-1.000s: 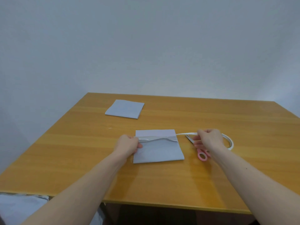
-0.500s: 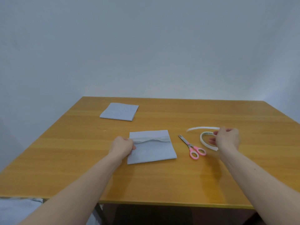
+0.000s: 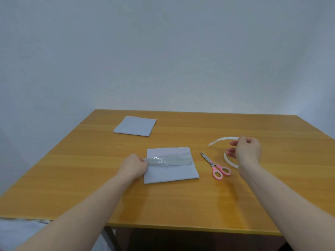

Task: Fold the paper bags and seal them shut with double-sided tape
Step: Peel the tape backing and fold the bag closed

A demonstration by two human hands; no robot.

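I see the counter (image 3: 181, 200) in a warm honey-orange wood tone, with paler and darker grain bands running across it and a yellower strip along its front edge. The near paper bag (image 3: 172, 173) looks pale blue-grey and plain, no print, and the strip (image 3: 168, 159) across its upper part is clear and glossy with white glints. The far paper bag (image 3: 135, 126) is the same pale blue-grey. The scissors (image 3: 215, 164) have pink handles and silver-grey blades with a small dark pivot. The tape roll (image 3: 229, 159) and its loose tail read off-white to cream. Behind everything the wall (image 3: 163, 51) is flat light grey
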